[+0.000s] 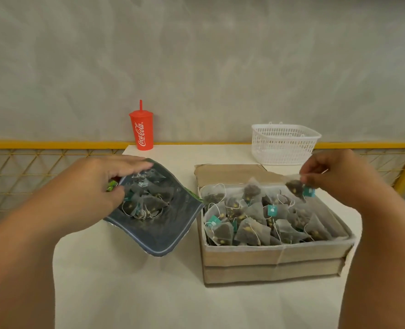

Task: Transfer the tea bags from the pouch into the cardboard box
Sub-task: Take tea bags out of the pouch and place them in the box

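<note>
1. Surroundings. I see a red plastic lidded cup with a straw [141, 131] standing at the far edge of the white table [125, 293], by the wall. A white plastic mesh basket [283, 144] stands far right, just behind the box's folded-back rear flap [230, 173]. A yellow metal railing with wire mesh [30, 144] runs behind the table on both sides.

2. Containers. The dark grey foil pouch [158, 231] lies left of the box, tilted, mouth wide towards me. A small cluster of pyramid mesh tea bags [146, 200] sits inside it. The brown cardboard box [272, 260] stands beside it, top open, holding many more of the same bags [251, 224] with strings and teal tags.

3. Hands. My left hand [94, 186] grips the pouch's left rim, fingers curled over it. My right hand [339, 176] pinches one tea bag [295, 187] between fingertips above the box's far right corner, clear of the bags below.
</note>
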`<action>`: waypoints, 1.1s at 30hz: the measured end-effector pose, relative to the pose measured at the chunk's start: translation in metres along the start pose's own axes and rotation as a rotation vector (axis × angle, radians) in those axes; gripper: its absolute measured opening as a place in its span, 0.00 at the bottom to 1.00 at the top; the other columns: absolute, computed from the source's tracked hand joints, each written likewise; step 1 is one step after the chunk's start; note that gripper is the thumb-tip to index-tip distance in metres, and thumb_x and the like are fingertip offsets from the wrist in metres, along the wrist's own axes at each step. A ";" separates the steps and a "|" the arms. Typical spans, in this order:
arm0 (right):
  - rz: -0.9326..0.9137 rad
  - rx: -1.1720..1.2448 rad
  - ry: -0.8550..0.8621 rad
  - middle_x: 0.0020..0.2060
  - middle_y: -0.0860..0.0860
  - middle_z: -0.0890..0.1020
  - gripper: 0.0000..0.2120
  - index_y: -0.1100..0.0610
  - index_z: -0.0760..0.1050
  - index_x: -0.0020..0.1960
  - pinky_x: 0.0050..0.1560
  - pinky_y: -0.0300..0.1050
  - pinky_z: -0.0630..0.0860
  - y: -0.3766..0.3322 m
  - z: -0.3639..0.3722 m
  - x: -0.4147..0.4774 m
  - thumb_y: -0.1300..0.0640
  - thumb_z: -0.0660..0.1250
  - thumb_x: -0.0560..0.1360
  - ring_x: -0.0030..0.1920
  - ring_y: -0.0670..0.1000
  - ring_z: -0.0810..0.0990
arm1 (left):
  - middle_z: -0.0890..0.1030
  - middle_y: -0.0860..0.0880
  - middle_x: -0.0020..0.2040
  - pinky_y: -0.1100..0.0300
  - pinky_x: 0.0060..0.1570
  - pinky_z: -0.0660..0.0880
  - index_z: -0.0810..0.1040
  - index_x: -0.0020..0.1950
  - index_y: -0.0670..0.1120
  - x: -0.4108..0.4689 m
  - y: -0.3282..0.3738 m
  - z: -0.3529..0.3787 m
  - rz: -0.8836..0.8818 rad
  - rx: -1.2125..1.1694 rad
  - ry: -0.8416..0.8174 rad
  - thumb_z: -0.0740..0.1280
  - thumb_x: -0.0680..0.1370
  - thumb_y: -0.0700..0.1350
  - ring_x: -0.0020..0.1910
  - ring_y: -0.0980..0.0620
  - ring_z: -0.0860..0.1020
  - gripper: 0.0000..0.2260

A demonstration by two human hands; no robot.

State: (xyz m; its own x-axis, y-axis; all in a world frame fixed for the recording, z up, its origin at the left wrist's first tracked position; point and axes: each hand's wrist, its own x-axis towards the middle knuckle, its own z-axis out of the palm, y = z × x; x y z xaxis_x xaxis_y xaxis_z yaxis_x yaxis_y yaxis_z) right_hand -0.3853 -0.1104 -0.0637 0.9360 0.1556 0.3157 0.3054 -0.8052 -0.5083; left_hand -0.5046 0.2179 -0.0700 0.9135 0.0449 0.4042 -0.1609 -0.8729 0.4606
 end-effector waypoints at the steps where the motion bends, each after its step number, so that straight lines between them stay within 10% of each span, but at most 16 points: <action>1: 0.017 -0.018 -0.073 0.32 0.47 0.80 0.10 0.51 0.77 0.34 0.32 0.38 0.65 0.003 -0.001 -0.001 0.65 0.70 0.70 0.34 0.44 0.75 | 0.63 0.87 0.42 0.74 0.39 0.66 0.69 0.51 0.70 0.000 0.000 0.000 0.001 0.005 -0.002 0.62 0.73 0.32 0.47 0.86 0.62 0.29; 8: 0.099 -0.099 -0.521 0.27 0.49 0.82 0.12 0.52 0.81 0.36 0.31 0.31 0.70 0.009 0.018 0.001 0.68 0.69 0.69 0.23 0.38 0.75 | 0.68 0.80 0.47 0.78 0.36 0.65 0.73 0.58 0.63 0.000 -0.003 0.000 0.010 0.014 0.019 0.62 0.73 0.31 0.47 0.87 0.61 0.26; 18: -0.178 0.002 -0.136 0.40 0.39 0.80 0.12 0.37 0.73 0.42 0.41 0.39 0.72 -0.030 0.008 -0.006 0.55 0.68 0.73 0.39 0.41 0.78 | 0.71 0.69 0.57 0.80 0.44 0.66 0.75 0.61 0.57 -0.002 -0.006 -0.006 -0.002 -0.018 0.052 0.61 0.73 0.31 0.52 0.72 0.69 0.25; 27: -0.552 0.131 -0.406 0.50 0.41 0.82 0.11 0.44 0.78 0.56 0.53 0.35 0.74 -0.133 0.049 -0.057 0.53 0.65 0.75 0.48 0.38 0.78 | 0.71 0.66 0.59 0.82 0.38 0.65 0.74 0.61 0.59 -0.003 -0.009 -0.010 0.010 -0.001 0.063 0.62 0.73 0.31 0.41 0.77 0.71 0.25; 33: -0.746 -0.014 -0.473 0.56 0.55 0.79 0.14 0.56 0.77 0.59 0.57 0.49 0.73 -0.165 0.127 -0.050 0.61 0.60 0.76 0.56 0.54 0.75 | 0.70 0.67 0.59 0.81 0.50 0.61 0.73 0.60 0.62 -0.003 -0.015 -0.010 0.007 -0.023 0.044 0.61 0.73 0.31 0.60 0.68 0.67 0.27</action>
State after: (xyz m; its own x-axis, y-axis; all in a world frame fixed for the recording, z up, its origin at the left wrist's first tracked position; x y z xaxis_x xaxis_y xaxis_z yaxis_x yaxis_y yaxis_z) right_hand -0.4600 0.0870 -0.0972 0.4687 0.8616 0.1947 0.8665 -0.4056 -0.2911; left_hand -0.5087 0.2357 -0.0703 0.8949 0.0604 0.4422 -0.1767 -0.8619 0.4754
